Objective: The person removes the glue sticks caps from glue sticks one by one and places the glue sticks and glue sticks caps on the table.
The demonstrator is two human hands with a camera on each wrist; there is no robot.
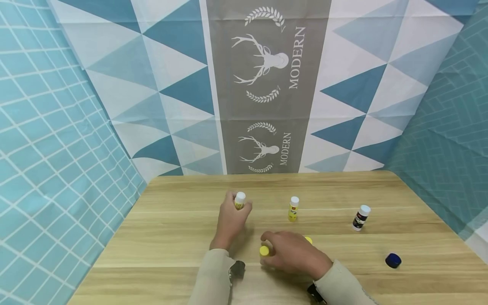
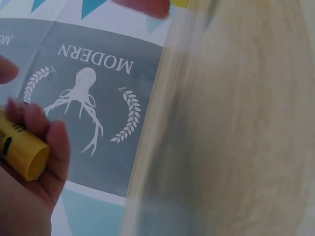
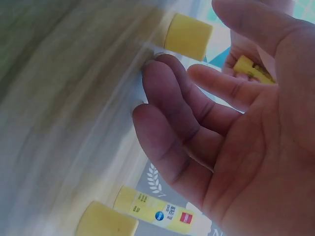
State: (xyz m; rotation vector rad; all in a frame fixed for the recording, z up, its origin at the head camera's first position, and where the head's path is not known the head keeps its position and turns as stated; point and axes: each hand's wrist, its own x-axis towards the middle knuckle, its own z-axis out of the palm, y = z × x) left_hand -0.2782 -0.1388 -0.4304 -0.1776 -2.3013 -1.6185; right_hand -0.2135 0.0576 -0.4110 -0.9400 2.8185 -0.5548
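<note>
My left hand (image 1: 231,220) grips a yellow glue stick (image 1: 239,200) with a white cap; its round yellow end (image 2: 37,161) faces the left wrist camera. My right hand (image 1: 295,254) is low over the table with fingers loosely bent around a small yellow cap (image 1: 264,250). In the right wrist view that cap (image 3: 189,37) stands beyond the fingertips, between thumb and fingers, with a gap showing. A second yellow cap (image 1: 308,240) is mostly hidden behind my right hand in the head view. Past it, another yellow glue stick (image 1: 292,209) stands upright.
To the right, a white glue stick (image 1: 360,218) with a black label stands on the wooden table (image 1: 183,190). A dark blue cap (image 1: 393,260) lies nearer the right edge. Patterned cloth (image 1: 183,84) hangs behind the table and along both sides.
</note>
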